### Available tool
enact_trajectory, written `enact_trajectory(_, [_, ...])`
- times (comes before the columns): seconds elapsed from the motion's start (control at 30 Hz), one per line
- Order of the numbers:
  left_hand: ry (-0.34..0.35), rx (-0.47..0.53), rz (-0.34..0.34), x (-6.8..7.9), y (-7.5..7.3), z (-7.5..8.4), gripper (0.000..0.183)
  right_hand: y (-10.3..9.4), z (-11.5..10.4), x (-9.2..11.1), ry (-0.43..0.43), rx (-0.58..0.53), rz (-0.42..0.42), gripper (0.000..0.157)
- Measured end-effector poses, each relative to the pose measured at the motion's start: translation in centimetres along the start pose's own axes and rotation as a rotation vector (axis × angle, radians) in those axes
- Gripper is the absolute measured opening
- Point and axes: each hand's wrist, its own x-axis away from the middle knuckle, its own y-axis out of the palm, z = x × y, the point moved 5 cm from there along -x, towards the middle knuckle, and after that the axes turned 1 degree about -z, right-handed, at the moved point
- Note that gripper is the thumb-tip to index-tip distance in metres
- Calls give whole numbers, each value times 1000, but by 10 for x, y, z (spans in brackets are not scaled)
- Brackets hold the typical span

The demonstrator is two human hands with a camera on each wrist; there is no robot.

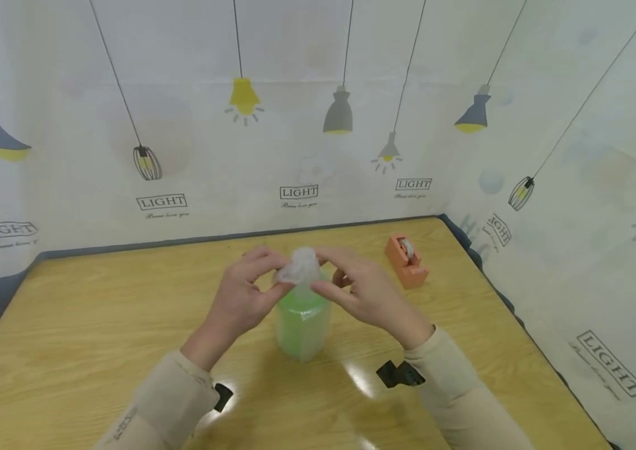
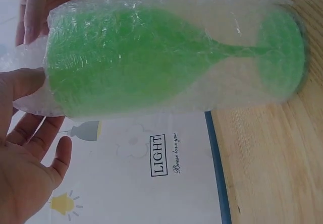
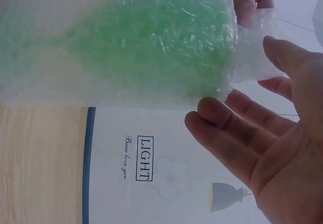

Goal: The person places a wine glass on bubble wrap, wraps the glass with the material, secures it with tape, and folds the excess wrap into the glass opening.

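Observation:
A green wine glass stands upright on the table, wrapped in clear bubble wrap. The wrap forms a sleeve around bowl, stem and base, and its loose end rises above the rim. From the left side, my left hand pinches that upper end between thumb and index finger; its other fingers spread beside the wrap in the left wrist view. On the opposite side my right hand pinches the same end, with its remaining fingers loosely extended near the rim.
An orange tape dispenser with a roll of tape stands at the back right of the wooden table. A wall covering printed with lamps rises behind and to the right. Dark wrist devices show near both sleeves.

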Motion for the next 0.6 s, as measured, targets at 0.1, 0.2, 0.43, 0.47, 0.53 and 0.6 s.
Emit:
enact_trajectory(0.1, [1, -53, -28, 2, 2, -2, 18, 3, 0, -1, -1, 32, 17, 38])
enact_trajectory(0.2, [14, -101, -54, 3, 4, -2, 19, 4, 0, -1, -20, 46, 35, 31])
enact_trajectory(0.43, [16, -141, -106, 6, 7, 0, 21, 5, -5, -2, -81, 129, 56, 18])
enact_trajectory(0.47, [7, -147, -120, 7, 6, 0, 21, 6, -6, -3, -86, 144, 52, 16])
enact_trajectory(0.53, [-13, -146, -155, 9, 3, 2, 23, 7, -8, -4, -89, 181, 43, 13])
enact_trajectory(0.6, [-26, -150, -185, 11, 0, 3, 29, 7, -9, -5, -88, 219, 35, 11])
